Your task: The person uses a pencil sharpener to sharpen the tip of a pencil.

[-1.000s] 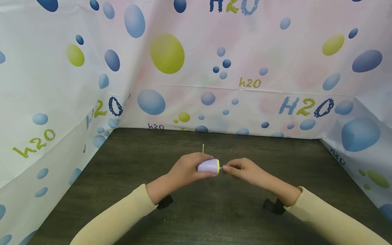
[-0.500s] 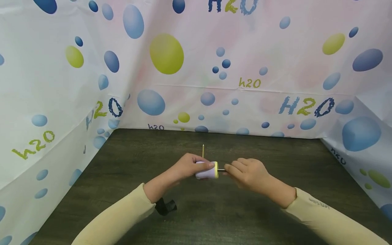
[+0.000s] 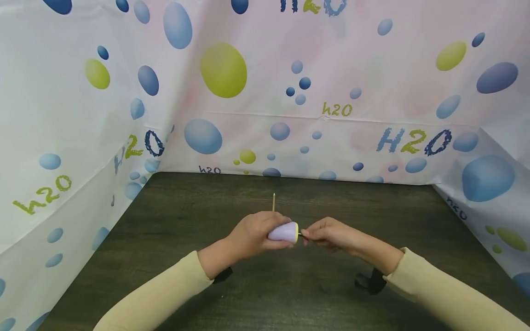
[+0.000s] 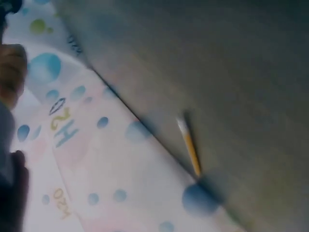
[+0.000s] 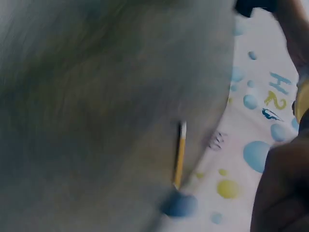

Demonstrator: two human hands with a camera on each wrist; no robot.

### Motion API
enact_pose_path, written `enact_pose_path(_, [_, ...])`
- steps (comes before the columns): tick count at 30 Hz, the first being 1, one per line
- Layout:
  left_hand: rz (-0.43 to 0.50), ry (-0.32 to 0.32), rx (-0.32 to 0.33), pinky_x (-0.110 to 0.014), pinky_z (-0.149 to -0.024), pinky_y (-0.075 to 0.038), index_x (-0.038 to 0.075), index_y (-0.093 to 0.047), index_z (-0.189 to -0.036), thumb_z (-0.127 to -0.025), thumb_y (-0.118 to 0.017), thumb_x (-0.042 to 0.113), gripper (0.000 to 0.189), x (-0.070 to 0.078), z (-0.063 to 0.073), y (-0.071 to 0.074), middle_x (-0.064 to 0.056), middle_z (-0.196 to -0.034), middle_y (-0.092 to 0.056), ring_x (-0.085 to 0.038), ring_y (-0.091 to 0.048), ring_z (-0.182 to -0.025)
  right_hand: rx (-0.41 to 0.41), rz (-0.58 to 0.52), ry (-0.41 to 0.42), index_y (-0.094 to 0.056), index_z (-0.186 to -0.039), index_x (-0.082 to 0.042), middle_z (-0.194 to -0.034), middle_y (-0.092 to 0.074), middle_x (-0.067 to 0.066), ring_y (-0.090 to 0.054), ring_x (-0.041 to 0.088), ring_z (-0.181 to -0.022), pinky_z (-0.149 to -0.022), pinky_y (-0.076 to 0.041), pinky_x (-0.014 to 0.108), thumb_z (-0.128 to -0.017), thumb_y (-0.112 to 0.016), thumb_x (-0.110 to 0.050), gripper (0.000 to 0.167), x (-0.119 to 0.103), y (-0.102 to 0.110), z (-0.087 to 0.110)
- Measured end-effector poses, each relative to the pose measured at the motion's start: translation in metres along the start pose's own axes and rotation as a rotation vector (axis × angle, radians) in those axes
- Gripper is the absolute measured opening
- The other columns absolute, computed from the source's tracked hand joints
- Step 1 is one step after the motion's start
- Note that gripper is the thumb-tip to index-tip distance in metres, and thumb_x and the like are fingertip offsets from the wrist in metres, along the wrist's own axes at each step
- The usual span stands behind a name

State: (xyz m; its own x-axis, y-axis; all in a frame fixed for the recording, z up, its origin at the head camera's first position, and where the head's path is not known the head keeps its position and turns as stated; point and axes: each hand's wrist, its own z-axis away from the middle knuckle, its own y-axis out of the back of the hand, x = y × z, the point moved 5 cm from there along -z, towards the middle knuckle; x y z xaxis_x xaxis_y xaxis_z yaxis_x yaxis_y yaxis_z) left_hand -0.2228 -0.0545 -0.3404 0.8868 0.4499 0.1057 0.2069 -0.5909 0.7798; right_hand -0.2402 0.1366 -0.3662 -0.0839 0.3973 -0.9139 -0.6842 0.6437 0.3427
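Observation:
In the head view, my left hand (image 3: 252, 233) grips a lavender pencil sharpener (image 3: 282, 232) with a yellow rim, held sideways above the table. My right hand (image 3: 335, 235) faces that rim and pinches a thin dark pencil (image 3: 300, 234) between thumb and fingertips. Only a short stretch of the pencil shows; its front end is hidden at the sharpener's yellow face. The right wrist view catches part of the yellow rim (image 5: 302, 102) at its right edge, beside dark, blurred fingers.
A yellow pencil (image 3: 273, 202) lies on the dark wooden table (image 3: 198, 197) beyond the left hand, pointing away. White sheeting (image 3: 265, 110) printed with bubbles closes off the back and both sides. Black straps (image 3: 371, 281) sit at the wrists.
My right hand turned over, back upward half a second ago, and is now rolled back with the pencil pinched at the fingertips. The left hand rolled slightly with the sharpener.

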Motion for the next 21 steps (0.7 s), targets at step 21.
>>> enact_pose_path(21, [0.239,0.315,-0.106,-0.021,-0.066,-0.054,0.005,-0.073,-0.116,-0.083,-0.086,0.030,0.044,-0.009,-0.003,0.000,-0.009,-0.101,-0.075,-0.014,-0.067,-0.078,0.337,0.642,0.525,-0.055,-0.072,-0.014,-0.055,-0.037,-0.012,-0.026,-0.003,-0.047,-0.045,-0.022,0.017,-0.110,-0.045,-0.037,0.046,-0.028,-0.010,0.006])
